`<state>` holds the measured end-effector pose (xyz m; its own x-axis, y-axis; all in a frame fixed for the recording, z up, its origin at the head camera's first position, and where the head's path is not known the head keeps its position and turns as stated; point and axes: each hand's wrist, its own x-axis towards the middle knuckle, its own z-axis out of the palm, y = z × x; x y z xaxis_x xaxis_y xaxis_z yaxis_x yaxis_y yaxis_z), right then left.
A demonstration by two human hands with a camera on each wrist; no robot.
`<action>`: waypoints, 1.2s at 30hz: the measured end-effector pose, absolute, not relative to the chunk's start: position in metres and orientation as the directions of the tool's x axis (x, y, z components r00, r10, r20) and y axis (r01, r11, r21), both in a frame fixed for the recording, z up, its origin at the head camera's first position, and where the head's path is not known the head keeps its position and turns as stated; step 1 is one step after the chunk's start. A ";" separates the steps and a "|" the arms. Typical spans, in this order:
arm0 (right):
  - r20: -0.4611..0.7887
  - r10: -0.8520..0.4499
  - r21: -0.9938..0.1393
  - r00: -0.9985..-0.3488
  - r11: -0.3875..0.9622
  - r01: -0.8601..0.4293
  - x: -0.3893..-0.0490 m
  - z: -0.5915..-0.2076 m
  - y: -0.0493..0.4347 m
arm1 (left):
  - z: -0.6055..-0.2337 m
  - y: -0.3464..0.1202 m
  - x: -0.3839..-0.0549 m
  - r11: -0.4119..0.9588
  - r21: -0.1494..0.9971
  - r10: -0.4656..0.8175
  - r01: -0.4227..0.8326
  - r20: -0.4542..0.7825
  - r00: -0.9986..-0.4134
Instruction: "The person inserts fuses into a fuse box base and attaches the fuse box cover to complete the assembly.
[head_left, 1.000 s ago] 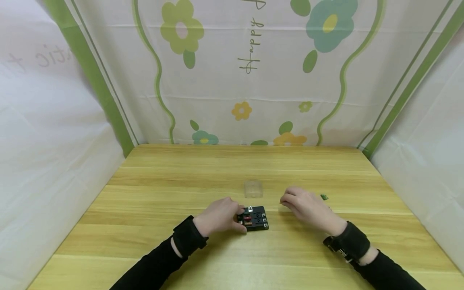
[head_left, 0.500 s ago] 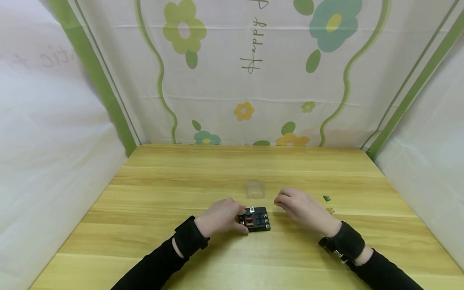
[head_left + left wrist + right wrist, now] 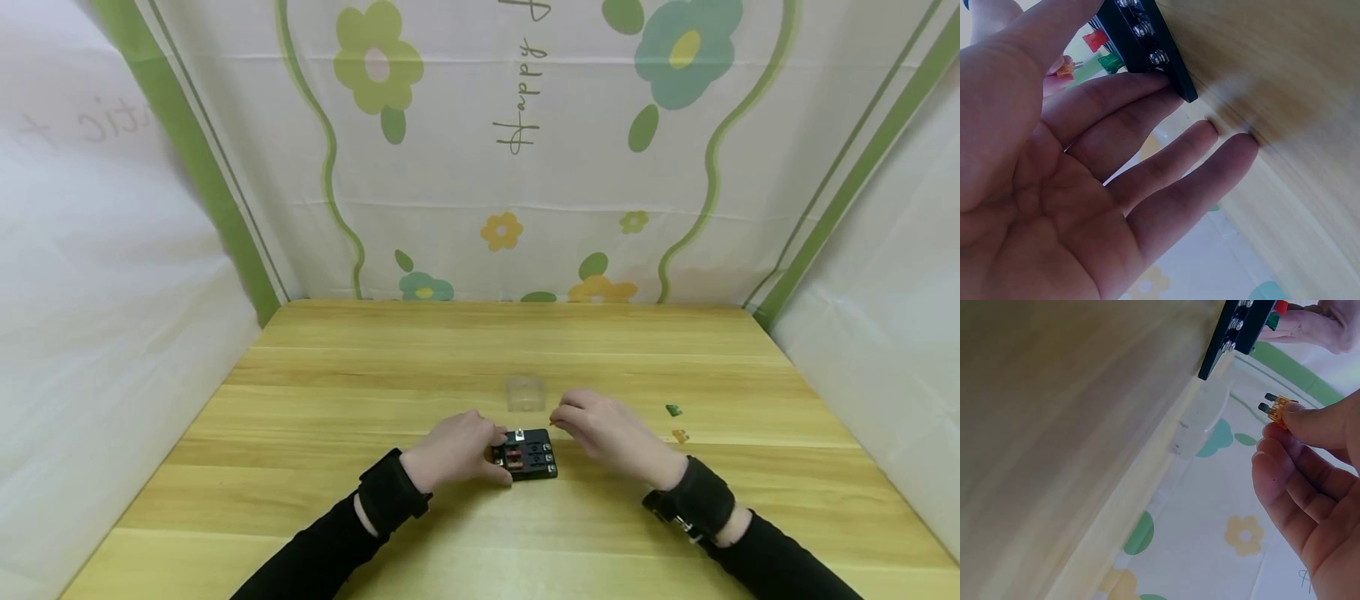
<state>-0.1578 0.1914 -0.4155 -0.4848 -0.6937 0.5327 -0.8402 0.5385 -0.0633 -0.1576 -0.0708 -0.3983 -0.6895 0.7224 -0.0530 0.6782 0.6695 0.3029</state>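
The left hand [image 3: 459,450] pinches one end of the black box [image 3: 536,458], which sits on the surface [image 3: 375,358]. A red bit [image 3: 1094,40] and a green bit [image 3: 1110,62] stick up from the box. The right hand [image 3: 603,429] pinches a small orange piece [image 3: 1281,411] near the box, apart from it. A clear cover [image 3: 526,394] lies behind the box. A loose green piece [image 3: 673,410] and a yellow piece [image 3: 680,436] lie farther right.

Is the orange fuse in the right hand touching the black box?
Apart: the right wrist view shows open space between the orange fuse, pinched in the right hand, and the black box.
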 end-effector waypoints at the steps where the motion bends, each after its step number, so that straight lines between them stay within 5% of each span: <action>1: 0.529 -0.694 -0.064 -0.487 0.540 -0.839 -0.158 -0.415 0.190 | -0.398 -0.071 -0.158 0.666 0.306 0.725 0.681 -0.048 -0.687; 36: 0.464 -0.751 -0.063 -0.469 0.500 -0.864 -0.155 -0.418 0.160 | -0.399 -0.072 -0.158 0.651 0.355 0.729 0.671 -0.045 -0.683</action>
